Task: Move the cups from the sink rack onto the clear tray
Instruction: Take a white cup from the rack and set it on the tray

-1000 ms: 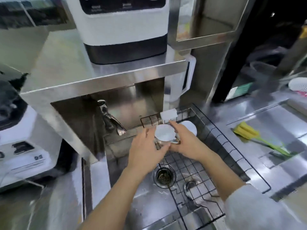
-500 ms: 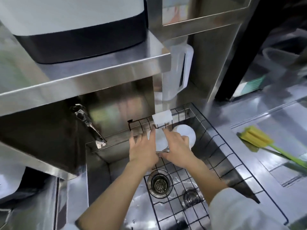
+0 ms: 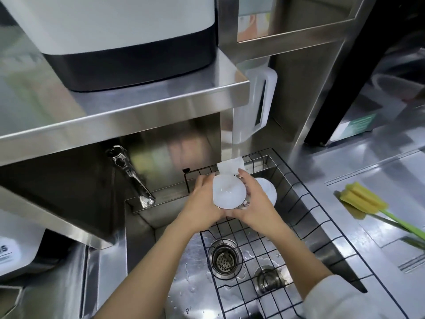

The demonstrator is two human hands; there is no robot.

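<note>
While we are lifting it over the far end of the sink rack point(image 3: 296, 210), the cup point(image 3: 228, 192) is reading as a small translucent white plastic piece, held with its flat round end facing the camera; which end that is, we cannot tell. We are judging it light and fairly stiff, not fragile, but probably wet and slippery, since droplets are showing on the sink point(image 3: 190, 268) floor. Safest hold looks like the side wall, palms opposite each other, not the slick flat end.

Both hands are wrapping it now: left hand point(image 3: 202, 207) is cupping the wall at 9 o'clock, right hand point(image 3: 255, 207) is pressing at 3 o'clock, with fingertips point(image 3: 242, 174) curling over the far edge. Each grip is closed on the cup, fingers only partly curled, wrists meeting under it at 6 o'clock.

A second cup point(image 3: 266, 189) is sitting in the rack just beside the right hand at 3 o'clock, partly hidden. A white folded cloth point(image 3: 230, 165) is hanging on the rack's far rim at 12 o'clock. The tap point(image 3: 131, 177) is off at 9 o'clock, well apart. A yellow sponge brush point(image 3: 363, 200) is lying on the counter point(image 3: 345, 226) at 3 o'clock. We are not seeing the clear tray in view.
</note>
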